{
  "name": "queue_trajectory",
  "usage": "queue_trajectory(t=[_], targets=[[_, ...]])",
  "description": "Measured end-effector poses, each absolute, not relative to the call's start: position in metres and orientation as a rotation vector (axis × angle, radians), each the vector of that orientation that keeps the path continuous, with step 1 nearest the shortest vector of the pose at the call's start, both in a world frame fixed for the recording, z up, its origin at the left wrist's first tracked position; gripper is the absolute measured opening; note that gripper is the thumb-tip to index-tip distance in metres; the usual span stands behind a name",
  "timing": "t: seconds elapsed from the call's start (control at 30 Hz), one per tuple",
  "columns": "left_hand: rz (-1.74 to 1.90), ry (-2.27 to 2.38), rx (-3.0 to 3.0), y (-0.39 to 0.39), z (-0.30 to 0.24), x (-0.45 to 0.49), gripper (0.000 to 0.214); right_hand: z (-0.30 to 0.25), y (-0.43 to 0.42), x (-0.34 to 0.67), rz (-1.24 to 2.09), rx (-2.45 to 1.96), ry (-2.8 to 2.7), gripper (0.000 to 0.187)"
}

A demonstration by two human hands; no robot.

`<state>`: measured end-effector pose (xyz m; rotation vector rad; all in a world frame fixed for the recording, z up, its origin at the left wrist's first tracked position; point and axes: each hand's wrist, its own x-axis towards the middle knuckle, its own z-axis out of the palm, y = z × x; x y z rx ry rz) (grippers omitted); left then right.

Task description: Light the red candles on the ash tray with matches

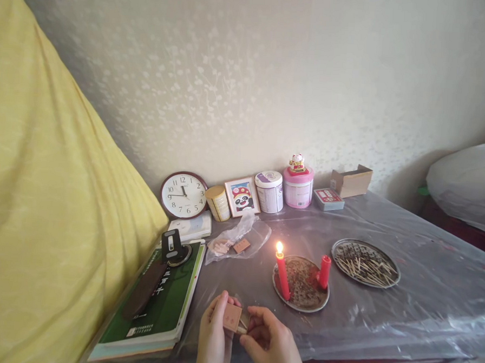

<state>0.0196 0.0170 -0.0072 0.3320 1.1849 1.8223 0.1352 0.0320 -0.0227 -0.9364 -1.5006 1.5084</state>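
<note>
My left hand (pixel 213 337) is closed around a small tan matchbox (pixel 232 317) near the table's front edge. My right hand (pixel 270 343) pinches at the box's right end, fingers curled; what it holds there is hidden. Just beyond, a round metal plate (pixel 301 305) carries a lit red candle (pixel 282 274) leaning left and a shorter unlit red candle (pixel 324 271). A second metal plate (pixel 366 263) to the right holds several matchsticks.
A green book (pixel 154 307) with a dark case and phone stand lies at left by a yellow cloth (pixel 42 203). A clear bag (pixel 239 238) with small boxes lies mid-table. Clock (pixel 184 194), tins, a picture frame and a cardboard box line the wall.
</note>
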Motion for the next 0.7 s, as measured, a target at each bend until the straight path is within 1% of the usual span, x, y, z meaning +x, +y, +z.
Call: queue_trajectory(t=[0.13,0.23,0.4,0.5,0.57,0.63,0.67,0.7], targets=[[1.837,1.19,0.28,0.017,-0.004,0.017,0.029,-0.018,0.034,0.14,1.49,-0.939,-1.535,0.034],[1.75,1.14,0.301,0.015,-0.004,0.019,0.03,-0.014,0.036,0.142,1.453,-0.955,-1.556,0.034],[1.705,1.133,0.362,0.014,-0.004,0.026,0.024,-0.014,0.039,0.146,1.404,-0.965,-1.61,0.036],[1.694,1.158,0.394,0.016,-0.005,0.026,0.024,-0.013,0.039,0.149,1.293,-0.977,-1.683,0.039],[1.689,1.189,0.44,0.016,-0.007,0.024,0.025,-0.009,0.038,0.152,1.161,-0.981,-1.764,0.034],[1.681,1.228,0.505,0.015,-0.009,0.024,0.029,-0.004,0.039,0.156,1.027,-0.986,-1.867,0.022],[1.673,1.245,0.534,0.015,-0.01,0.024,0.031,-0.001,0.039,0.157,0.972,-0.996,-1.916,0.02],[1.666,1.258,0.552,0.015,-0.01,0.024,0.032,0.002,0.039,0.159,0.93,-1.01,-1.957,0.021]])
